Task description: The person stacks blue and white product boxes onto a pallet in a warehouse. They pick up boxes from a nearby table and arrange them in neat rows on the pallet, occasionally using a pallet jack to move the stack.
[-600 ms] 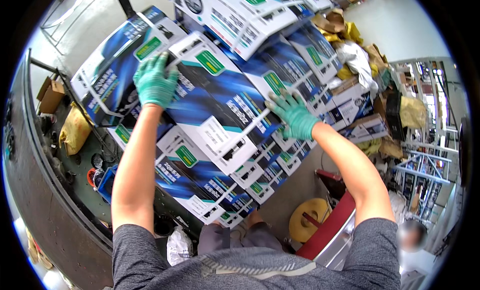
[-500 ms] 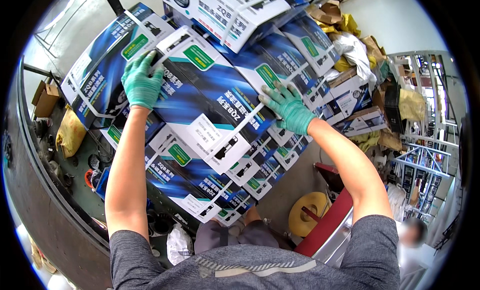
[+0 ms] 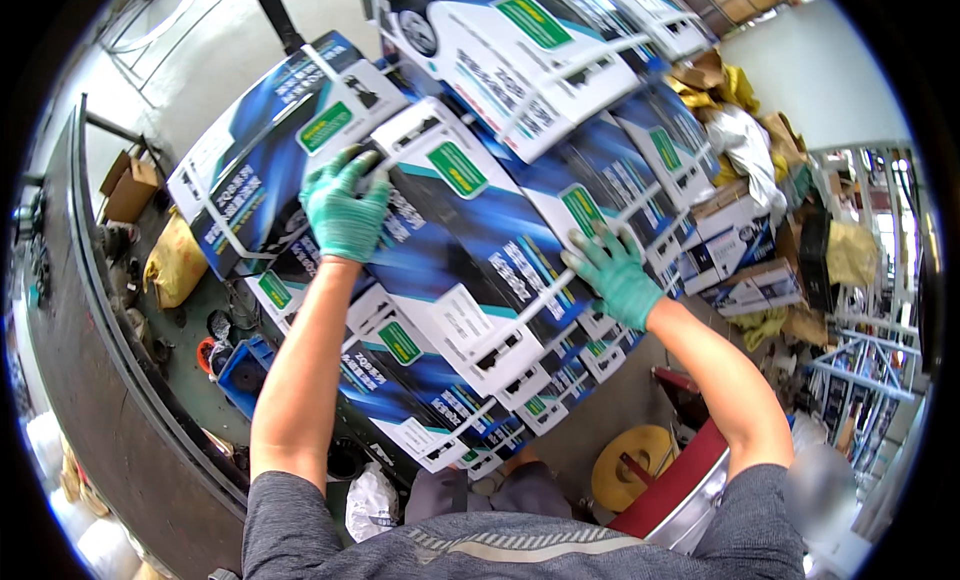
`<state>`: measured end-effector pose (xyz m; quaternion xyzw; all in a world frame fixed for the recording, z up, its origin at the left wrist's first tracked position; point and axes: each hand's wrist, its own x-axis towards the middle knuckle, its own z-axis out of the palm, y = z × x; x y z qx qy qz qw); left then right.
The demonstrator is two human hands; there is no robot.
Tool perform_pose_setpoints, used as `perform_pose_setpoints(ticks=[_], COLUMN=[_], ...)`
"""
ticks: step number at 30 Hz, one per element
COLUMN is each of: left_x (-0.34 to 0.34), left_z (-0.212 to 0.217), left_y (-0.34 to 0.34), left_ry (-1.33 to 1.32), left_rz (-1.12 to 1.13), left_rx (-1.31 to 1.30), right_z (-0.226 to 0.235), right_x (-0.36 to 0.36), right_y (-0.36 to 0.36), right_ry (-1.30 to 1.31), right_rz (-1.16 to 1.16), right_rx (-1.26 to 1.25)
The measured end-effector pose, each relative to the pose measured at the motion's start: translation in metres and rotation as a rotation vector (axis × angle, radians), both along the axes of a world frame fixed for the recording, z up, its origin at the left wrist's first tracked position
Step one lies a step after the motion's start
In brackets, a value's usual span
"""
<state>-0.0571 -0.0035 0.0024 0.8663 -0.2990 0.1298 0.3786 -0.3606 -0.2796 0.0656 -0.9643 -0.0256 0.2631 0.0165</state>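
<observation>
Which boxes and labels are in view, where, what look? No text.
Held box: centre, flat, blue-black with white ends, strapped; left hand and right hand on its ends.
Green label: on that box's top end, slanted, white-edged.
Stacked boxes: above and around, same colours.
Brown carton: far left, open.

Stacked blue-white strapped boxes point(image 3: 470, 250), green labels point(image 3: 457, 169)
</observation>
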Motion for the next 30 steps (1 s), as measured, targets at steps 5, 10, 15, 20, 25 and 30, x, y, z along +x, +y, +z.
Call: perform_pose_setpoints(ticks=[5,10,15,20,25,30], left_x=[0.000,0.060,0.205,0.224,0.210,0.197], left_z=[0.005,0.000,0.009,0.041,0.035,0.027], left_y=[-0.001,0.027,0.111,0.115,0.114,0.123], left_ry=[-0.051,-0.009,-0.242,0.404,0.339,0.252], left_rz=[0.044,-0.201,0.449,0.600,0.621,0.481], left_rx=[0.096,-0.052,0.637,0.913,0.932,0.821], right_z=[-0.006,-0.012,-0.022,-0.025,-0.026,-0.020], right_x=[0.001,0.005,0.004,0.003,0.003,-0.007], right_y=[-0.004,-0.004,-0.007,-0.003,-0.001,0.001], right_ry=[-0.050,-0.019,-0.071,-0.157,-0.066,-0.031], right_rz=[0.027,0.002,0.049,0.072,0.021,0.013], right_rx=[-0.036,-0.023,-0.036,0.000,0.009,-0.003])
